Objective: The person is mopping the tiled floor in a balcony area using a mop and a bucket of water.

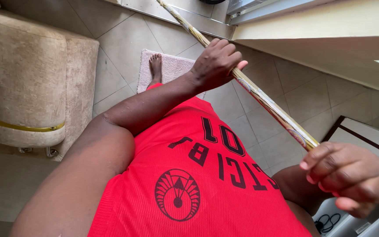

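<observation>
I see a long broom handle (268,103), yellowish with a patterned wrap, running on a diagonal from the upper left, near the doorway threshold (176,19), down to the lower right in front of the person's chest. Its long axis crosses the body, so the two hands sit at separate stations along it. The left hand (216,63) is the farther one, fingers wrapped fully round the shaft about midway up. The right hand (352,177) is nearer the camera, curled closed at the handle's near end; I judge it grips the tip, though the wood vanishes inside the fist. Below, a red jersey (189,175) fills the middle. Beyond it a bare foot (155,66) stands on a pink mat (172,68) on the tiled floor (115,48), with a beige sofa arm (31,79) to the left.
</observation>
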